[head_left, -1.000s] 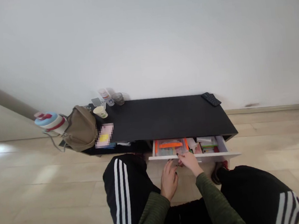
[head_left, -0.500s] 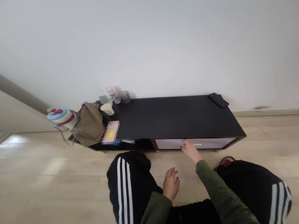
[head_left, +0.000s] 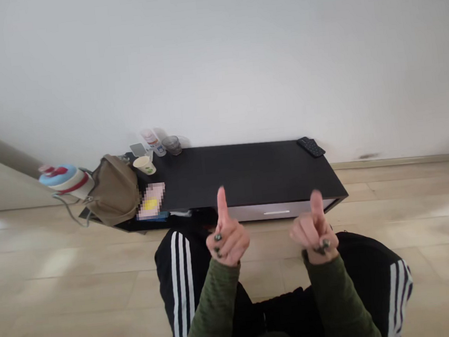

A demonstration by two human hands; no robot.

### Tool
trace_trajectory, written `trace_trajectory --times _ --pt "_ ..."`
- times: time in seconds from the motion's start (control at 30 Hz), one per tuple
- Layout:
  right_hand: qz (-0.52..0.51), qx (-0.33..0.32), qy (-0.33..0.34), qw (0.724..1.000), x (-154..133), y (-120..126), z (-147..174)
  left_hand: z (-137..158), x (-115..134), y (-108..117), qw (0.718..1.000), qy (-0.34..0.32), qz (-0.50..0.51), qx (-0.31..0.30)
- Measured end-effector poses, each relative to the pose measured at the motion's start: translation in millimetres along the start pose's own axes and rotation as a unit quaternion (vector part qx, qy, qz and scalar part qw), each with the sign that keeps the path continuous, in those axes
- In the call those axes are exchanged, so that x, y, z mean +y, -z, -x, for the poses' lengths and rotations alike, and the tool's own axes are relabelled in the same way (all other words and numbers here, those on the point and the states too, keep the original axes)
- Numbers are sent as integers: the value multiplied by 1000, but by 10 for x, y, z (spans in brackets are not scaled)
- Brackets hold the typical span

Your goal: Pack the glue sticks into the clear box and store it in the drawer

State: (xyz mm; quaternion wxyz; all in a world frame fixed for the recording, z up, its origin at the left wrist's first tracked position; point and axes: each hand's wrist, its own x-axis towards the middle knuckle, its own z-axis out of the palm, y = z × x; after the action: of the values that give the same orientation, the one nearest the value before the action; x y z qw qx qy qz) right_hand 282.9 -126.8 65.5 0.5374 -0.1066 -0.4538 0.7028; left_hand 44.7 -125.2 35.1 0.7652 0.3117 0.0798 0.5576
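Observation:
Both of my hands are raised in front of the low black cabinet (head_left: 241,172), palms towards me. On my left hand (head_left: 229,237) the index finger points straight up and the other fingers are folded in, with nothing in them. My right hand (head_left: 313,229) makes the same shape, somewhat blurred, also with nothing in it. The white drawer front (head_left: 252,213) with its pale handle (head_left: 276,213) shows behind and between the hands. Neither hand appears to hold anything.
At the cabinet's left end stand a brown bag (head_left: 115,192), a blue-and-white bottle (head_left: 69,181), a paper cup (head_left: 145,165), a small spray bottle (head_left: 153,142), a glass (head_left: 172,145) and a blurred-out packet (head_left: 152,202). A black keypad-like device (head_left: 310,147) lies at the right end.
My right hand has left the drawer front, and both hands have come up with index fingers raised. The drawer looks the same. The view has shifted slightly.

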Motion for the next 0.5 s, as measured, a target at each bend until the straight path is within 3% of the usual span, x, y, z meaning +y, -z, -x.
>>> trace_trajectory --times 0.07,0.13,0.27,0.4,0.47,0.5 --pt "-105 116 57 986 102 50 -151 -225 -81 18 994 -54 56 79" --pt "-172 184 34 967 235 154 -282 -354 -188 86 990 -30 68 118" --pt "-234 213 -21 948 492 447 -286 -254 -217 241 989 -4 48 142" --pt "-221 246 -64 941 803 832 -139 13 121 230 984 26 -68 161" --pt "-193 319 -133 918 1018 1064 -95 137 361 215 959 45 -181 212" --pt "-168 375 -179 894 1134 1181 -76 206 482 225 935 44 -250 250"
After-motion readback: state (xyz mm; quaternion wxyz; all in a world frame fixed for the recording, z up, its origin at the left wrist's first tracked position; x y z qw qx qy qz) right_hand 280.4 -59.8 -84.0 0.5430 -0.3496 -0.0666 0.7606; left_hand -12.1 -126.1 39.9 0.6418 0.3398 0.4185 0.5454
